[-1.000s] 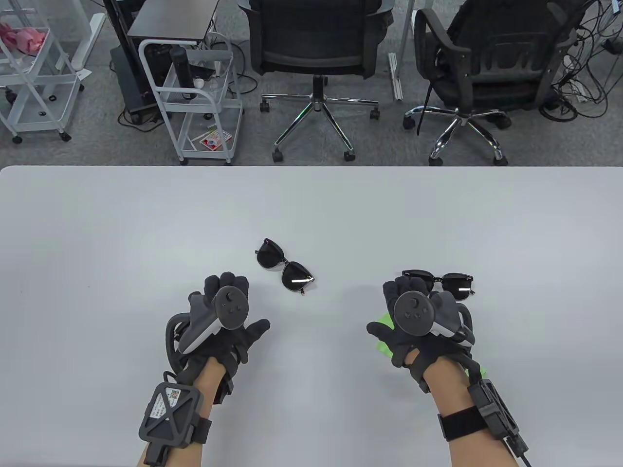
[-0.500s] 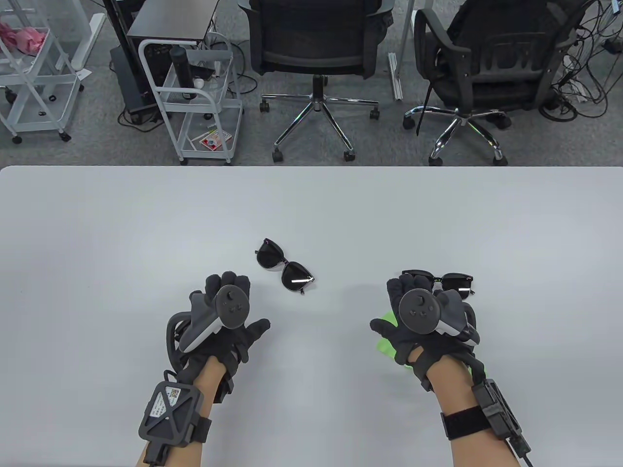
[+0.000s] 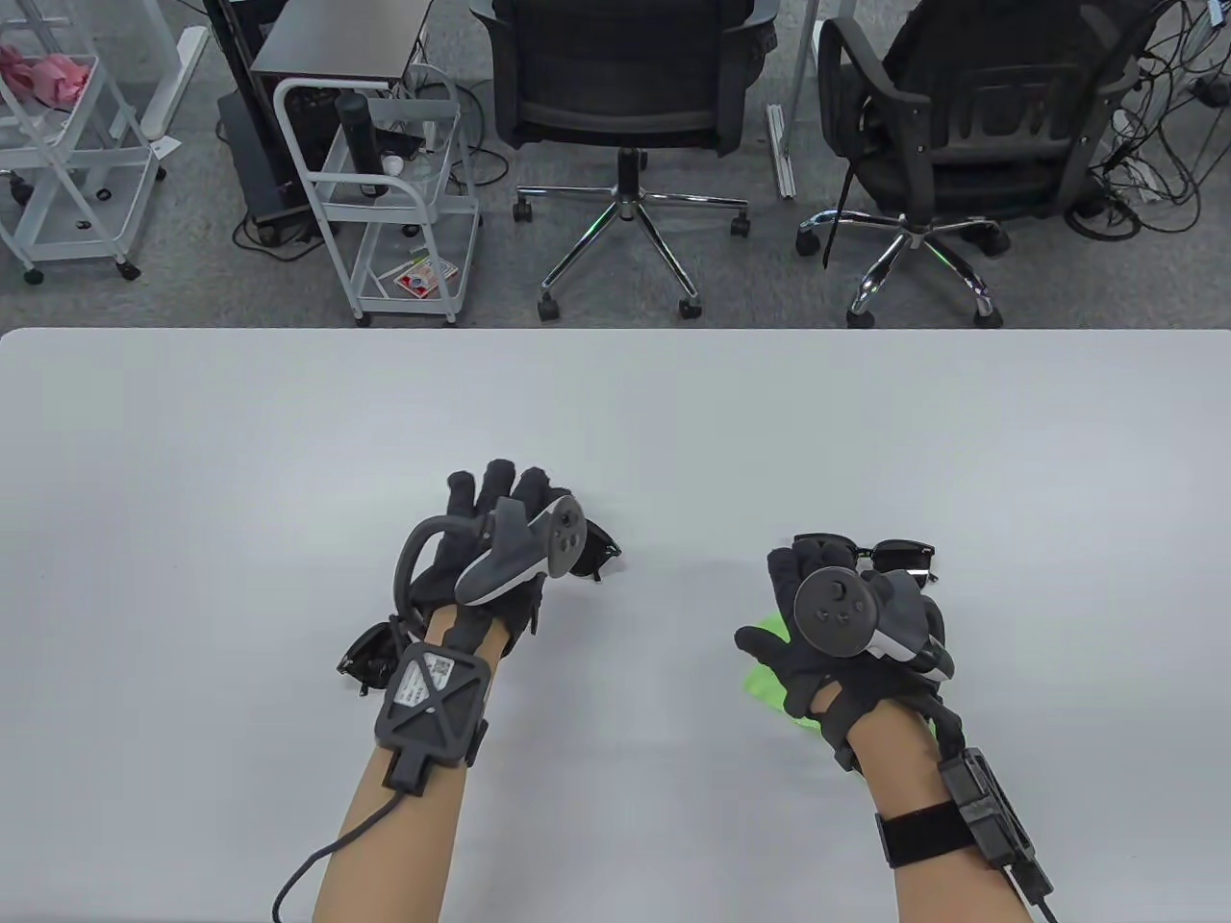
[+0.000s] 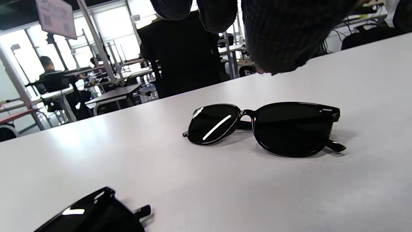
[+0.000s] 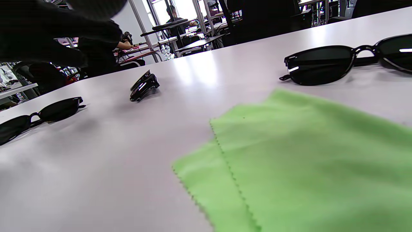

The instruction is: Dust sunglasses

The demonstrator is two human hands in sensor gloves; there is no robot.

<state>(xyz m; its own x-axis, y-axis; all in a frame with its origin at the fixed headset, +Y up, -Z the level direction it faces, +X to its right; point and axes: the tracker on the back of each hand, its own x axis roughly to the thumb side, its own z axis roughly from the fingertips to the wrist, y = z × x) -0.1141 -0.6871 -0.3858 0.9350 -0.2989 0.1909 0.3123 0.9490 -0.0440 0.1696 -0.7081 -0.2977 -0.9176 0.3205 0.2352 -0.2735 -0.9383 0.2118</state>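
Observation:
Three pairs of black sunglasses lie on the white table. My left hand hovers over the middle pair, fingers relaxed; in the left wrist view its fingertips hang just above that pair without touching. A second pair lies beside my left wrist. My right hand hangs open above a green cloth, holding nothing. The third pair lies just beyond that hand. The right wrist view shows the cloth flat with this pair behind it.
Past the table's far edge stand two black office chairs and a white wire cart. Bare tabletop stretches across the far half and between my two hands.
My left hand has moved forward and to the right, over the middle sunglasses, uncovering a pair beside its wrist. The right hand has barely shifted.

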